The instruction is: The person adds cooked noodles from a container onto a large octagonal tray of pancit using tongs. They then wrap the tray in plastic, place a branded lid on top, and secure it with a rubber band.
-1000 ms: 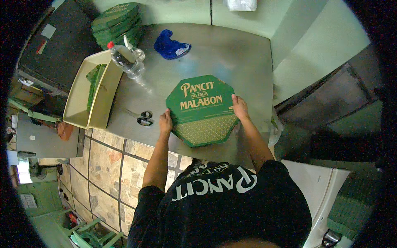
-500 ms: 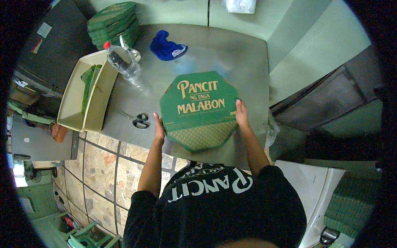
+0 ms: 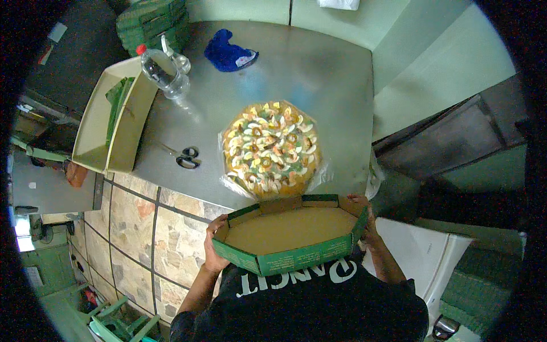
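My left hand [image 3: 216, 244] and my right hand [image 3: 364, 219] grip opposite sides of a green octagonal cardboard box lid [image 3: 290, 229]. It is tilted up in front of my chest, its plain brown inside showing. Just beyond its far edge, on the steel table, lies a round noodle dish [image 3: 272, 149] topped with sliced egg, shrimp and green bits. Clear plastic [image 3: 232, 185] sticks out around the dish. Left of it are scissors [image 3: 188, 158] with black handles, apart from both hands.
On the steel table [image 3: 336, 74] are a blue cloth [image 3: 228, 52], a clear bottle with a red cap [image 3: 162, 74] and a spray bottle [image 3: 181, 61]. A cream bin [image 3: 85, 149] holding green leaves [image 3: 115, 105] stands at the left. Green boxes [image 3: 151, 25] are stacked at the back left.
Both hands have lifted the lid off and brought it toward my chest, tilting its inside into view. The noodle dish, hidden before, is now uncovered.
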`<state>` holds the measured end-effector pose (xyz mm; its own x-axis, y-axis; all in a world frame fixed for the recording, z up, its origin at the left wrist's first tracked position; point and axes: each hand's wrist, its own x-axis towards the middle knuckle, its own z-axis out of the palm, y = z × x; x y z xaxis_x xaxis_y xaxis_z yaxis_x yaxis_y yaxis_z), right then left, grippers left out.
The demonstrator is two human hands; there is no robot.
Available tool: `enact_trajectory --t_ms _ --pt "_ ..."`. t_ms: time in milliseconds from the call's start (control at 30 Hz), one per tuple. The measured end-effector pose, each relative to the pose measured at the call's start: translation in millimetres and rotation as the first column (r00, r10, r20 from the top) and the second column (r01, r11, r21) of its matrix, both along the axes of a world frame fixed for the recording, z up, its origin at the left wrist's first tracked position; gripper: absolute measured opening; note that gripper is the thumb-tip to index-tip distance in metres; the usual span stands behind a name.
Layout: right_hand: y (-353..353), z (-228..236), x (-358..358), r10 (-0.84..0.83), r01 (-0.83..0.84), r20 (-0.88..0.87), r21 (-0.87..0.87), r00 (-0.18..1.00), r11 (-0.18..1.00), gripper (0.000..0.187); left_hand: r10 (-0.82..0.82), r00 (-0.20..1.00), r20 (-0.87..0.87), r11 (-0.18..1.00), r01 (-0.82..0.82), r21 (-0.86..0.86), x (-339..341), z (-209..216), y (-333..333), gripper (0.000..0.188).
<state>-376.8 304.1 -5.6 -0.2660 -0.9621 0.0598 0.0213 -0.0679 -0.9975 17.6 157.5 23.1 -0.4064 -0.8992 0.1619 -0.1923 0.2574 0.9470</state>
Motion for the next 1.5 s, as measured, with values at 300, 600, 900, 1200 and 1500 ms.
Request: enact_trajectory --t_ms 300,600,900,1200,1500 --pt "7.6 0.4 2.2 0.058 -0.054 0.343 -0.021 0.938 0.998 0.048 -0.028 0.998 0.05 0.991 0.034 -0.132 6.7 -7.9 20.0 0.063" --pt "8.8 -20.0 -5.9 -0.047 -0.038 0.202 0.395 0.978 0.918 0.033 -0.057 0.998 -0.005 0.98 0.057 0.188 31.8 -33.8 42.3 0.057" --pt "-216.9 90.9 -36.5 -0.351 0.32 -0.474 -0.148 0.808 0.936 0.061 0.257 0.965 0.056 0.918 -0.226 -0.325 -45.6 42.9 -194.7 0.061" --pt "-275.8 -6.0 -52.6 -0.132 0.261 -0.426 0.26 0.895 0.93 0.068 0.228 0.909 0.348 0.949 -0.287 0.128 -75.9 -44.1 -240.4 0.075" --pt "-232.3 -68.5 -36.6 -0.106 0.334 -0.526 0.361 0.844 0.871 0.062 0.243 0.8 0.549 0.965 -0.256 -0.053 -67.5 -94.2 -202.9 0.059"
